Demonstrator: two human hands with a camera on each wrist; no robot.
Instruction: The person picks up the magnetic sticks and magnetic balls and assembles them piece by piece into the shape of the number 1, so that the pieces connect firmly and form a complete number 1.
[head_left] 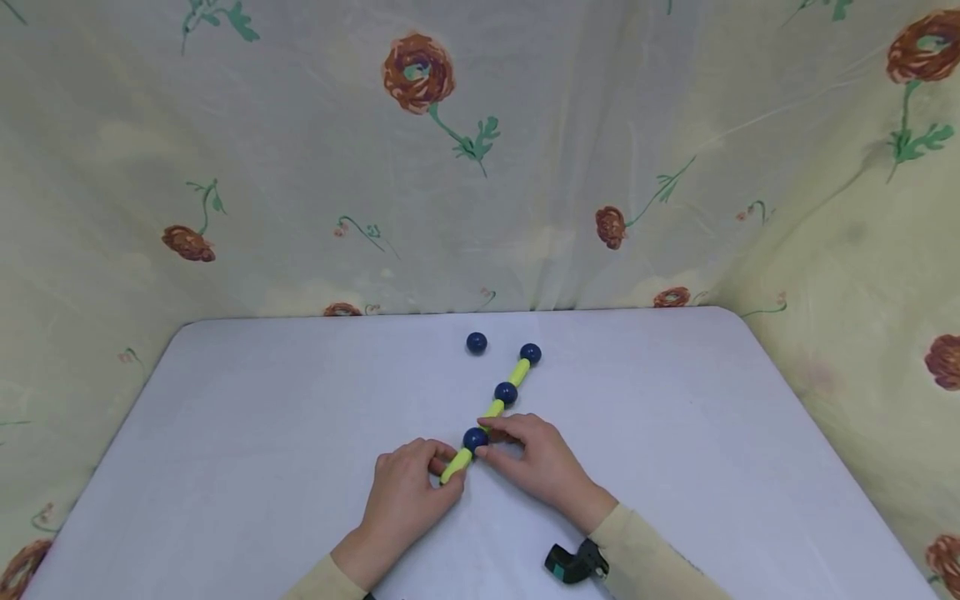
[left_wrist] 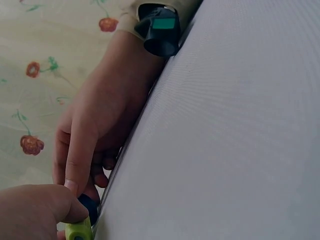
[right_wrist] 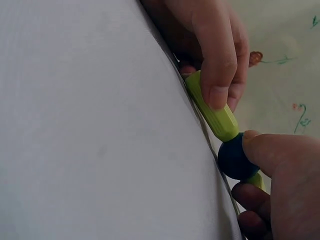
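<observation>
A chain of dark blue balls and yellow-green rods runs slantwise across the white table in the head view. My left hand (head_left: 412, 492) pinches the nearest yellow-green rod (head_left: 456, 465) between thumb and fingers. That rod touches the nearest blue ball (head_left: 475, 439), which my right hand (head_left: 540, 462) holds with thumb and fingertips. Beyond it come the middle rod (head_left: 493, 409), the middle ball (head_left: 506, 392), the far rod (head_left: 519, 372) and the far ball (head_left: 530, 354). In the right wrist view, the pinched rod (right_wrist: 222, 120) meets the held ball (right_wrist: 235, 157) end-on.
A loose blue ball (head_left: 476, 342) lies near the table's back edge, left of the chain's far end. A black wrist camera (head_left: 573, 562) sits at my right sleeve. Flowered curtains (head_left: 525, 233) hang behind and beside the white table (head_left: 262, 417).
</observation>
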